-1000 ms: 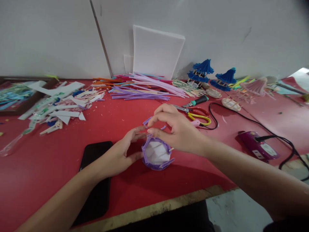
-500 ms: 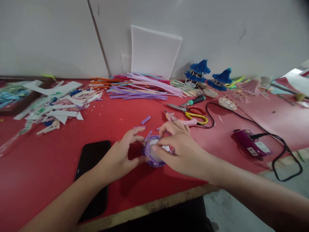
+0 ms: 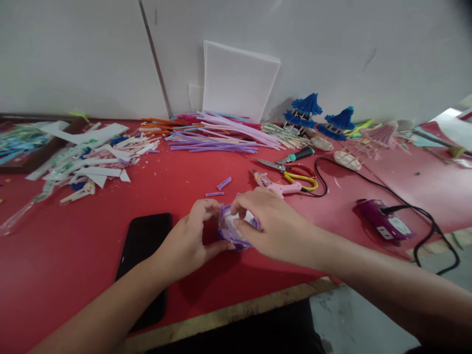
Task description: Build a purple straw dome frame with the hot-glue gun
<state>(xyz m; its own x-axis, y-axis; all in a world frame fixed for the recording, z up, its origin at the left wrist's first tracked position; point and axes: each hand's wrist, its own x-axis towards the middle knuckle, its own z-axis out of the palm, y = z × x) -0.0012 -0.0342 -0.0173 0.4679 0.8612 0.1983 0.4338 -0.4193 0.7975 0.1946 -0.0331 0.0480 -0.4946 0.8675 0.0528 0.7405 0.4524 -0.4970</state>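
Note:
Both of my hands close on a small round craft piece [image 3: 231,231], white in the middle with a rim of purple straw bits. My left hand [image 3: 191,241] grips its left side with thumb and fingers. From the right, my right hand [image 3: 269,223] pinches its top and rim. The piece rests on the red table [image 3: 81,246], tilted a little toward me. Two short purple straw cuttings [image 3: 221,187] lie just behind it.
A black phone [image 3: 142,250] lies left of my hands. Pink pliers [image 3: 280,186], yellow-handled scissors [image 3: 295,174] and a purple glue gun [image 3: 381,221] with a black cord sit to the right. Coloured straws [image 3: 217,135], paper scraps [image 3: 88,157] and blue straw models [image 3: 317,118] line the wall.
My right hand came down from above the piece onto its rim. My left hand closed in on the left side. The piece is tipped up between the two hands.

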